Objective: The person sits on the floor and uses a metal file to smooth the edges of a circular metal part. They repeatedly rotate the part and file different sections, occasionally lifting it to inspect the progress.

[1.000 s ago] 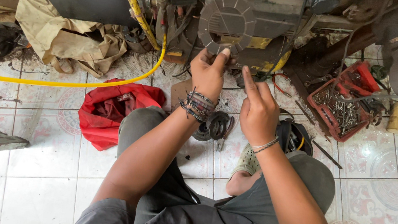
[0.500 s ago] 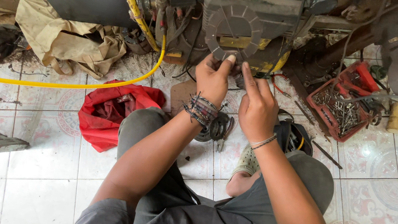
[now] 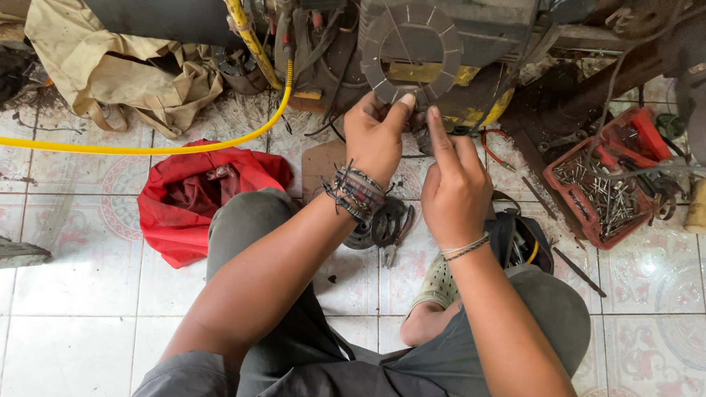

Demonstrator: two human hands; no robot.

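My left hand (image 3: 376, 134) and right hand (image 3: 453, 188) have fingers pinching at the round slotted disc (image 3: 411, 51), at twelve o'clock; it looks mounted, fastening unfinished.

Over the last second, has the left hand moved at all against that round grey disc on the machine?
No real move. The left hand keeps its fingertips at the lower edge of the round grey disc, beside the right hand.
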